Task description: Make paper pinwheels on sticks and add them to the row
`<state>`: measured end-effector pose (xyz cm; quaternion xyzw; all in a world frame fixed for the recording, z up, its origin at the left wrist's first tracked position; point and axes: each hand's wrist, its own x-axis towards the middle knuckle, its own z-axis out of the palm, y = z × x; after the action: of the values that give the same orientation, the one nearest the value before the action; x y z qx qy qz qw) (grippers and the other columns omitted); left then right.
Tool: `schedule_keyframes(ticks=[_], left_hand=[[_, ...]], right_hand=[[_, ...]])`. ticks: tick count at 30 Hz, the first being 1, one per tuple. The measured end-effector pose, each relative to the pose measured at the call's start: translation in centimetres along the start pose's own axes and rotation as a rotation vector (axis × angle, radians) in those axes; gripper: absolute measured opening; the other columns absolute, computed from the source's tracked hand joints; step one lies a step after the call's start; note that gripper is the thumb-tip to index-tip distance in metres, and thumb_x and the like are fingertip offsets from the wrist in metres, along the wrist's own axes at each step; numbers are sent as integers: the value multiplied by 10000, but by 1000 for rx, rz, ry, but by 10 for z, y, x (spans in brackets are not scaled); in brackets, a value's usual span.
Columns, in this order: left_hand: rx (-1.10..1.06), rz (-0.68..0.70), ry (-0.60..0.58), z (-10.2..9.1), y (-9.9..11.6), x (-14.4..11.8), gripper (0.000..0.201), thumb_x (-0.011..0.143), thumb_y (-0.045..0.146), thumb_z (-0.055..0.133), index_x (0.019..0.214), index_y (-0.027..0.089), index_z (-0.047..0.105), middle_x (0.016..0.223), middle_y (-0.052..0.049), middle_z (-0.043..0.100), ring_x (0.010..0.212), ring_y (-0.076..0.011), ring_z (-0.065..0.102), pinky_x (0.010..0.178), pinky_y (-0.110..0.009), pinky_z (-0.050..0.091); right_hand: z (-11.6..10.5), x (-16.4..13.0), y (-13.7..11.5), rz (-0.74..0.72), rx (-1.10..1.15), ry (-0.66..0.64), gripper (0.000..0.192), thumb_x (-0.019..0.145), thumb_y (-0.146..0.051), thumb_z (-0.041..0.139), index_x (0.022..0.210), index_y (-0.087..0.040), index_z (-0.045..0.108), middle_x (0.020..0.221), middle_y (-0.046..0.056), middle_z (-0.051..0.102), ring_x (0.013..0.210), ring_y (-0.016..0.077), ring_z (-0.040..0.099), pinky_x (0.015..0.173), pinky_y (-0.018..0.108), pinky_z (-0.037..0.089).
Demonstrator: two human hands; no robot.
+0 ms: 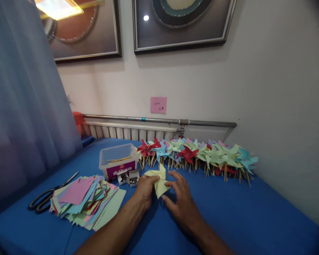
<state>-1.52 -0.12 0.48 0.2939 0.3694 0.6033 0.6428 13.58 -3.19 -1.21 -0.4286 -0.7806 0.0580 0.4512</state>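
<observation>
**Both hands on a yellow paper pinwheel, mid-tabletop**

From my remote view, far left: black scissors lie flat on the blue tabletop, their blades pointing toward the wall. Just beside them, and touching the handles, a loose stack of coloured paper squares is fanned out, pink sheet on top.

Behind the stack stands a clear plastic tub with thin wooden sticks inside. Two small open boxes of pins sit right in front of the tub.

Centre: left hand is closed on the left side of a yellow pinwheel, fingers curled round the folded paper. Right hand pinches the pinwheel's right edge with thumb and fingertips, the other fingers loosely spread. The pinwheel sits between the two hands, low over the tabletop; I cannot tell whether it touches the cloth.

Right of centre, along the wall: a long row of finished pinwheels on sticks, red, blue, green and pink, well apart from the hands.
</observation>
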Motion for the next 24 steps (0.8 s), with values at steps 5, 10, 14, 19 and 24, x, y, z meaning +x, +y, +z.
schedule_keyframes(ticks=[5,10,14,19,24], left_hand=[[-28,-10,-31,1,2,-1,241,567,197,785,776,85,740,681,-93,734,565,-172,630,610,-282,482],[-10,-34,-70,4,-2,-5,179,571,180,777,715,90,720,631,-78,703,534,-146,592,555,-257,430],[34,-21,-131,6,-5,-7,180,566,181,779,712,97,715,601,-57,681,514,-138,574,565,-261,434],[84,-36,-89,4,-9,-6,191,559,228,798,668,112,691,562,-42,649,506,-146,569,576,-277,447],[93,-26,-72,3,-10,-5,240,548,225,807,739,108,720,545,-19,626,499,-139,554,603,-292,471]], right_hand=[[0,1,3,-174,-165,21,306,821,-107,595,1089,-250,625,1438,125,556,1408,322,447,1098,573,406],[-3,2,0,-83,-137,29,150,954,-266,544,878,-262,673,1342,102,612,1356,317,486,1074,562,421],[-2,2,-2,150,30,71,242,961,-390,534,851,-262,708,1340,99,606,1308,307,523,1073,524,435],[3,7,5,446,208,76,275,855,-419,606,671,-229,681,1333,144,624,1234,329,586,1034,505,456],[7,8,10,531,272,53,245,777,-384,638,582,-237,649,1332,131,655,1259,326,582,1086,500,400]])
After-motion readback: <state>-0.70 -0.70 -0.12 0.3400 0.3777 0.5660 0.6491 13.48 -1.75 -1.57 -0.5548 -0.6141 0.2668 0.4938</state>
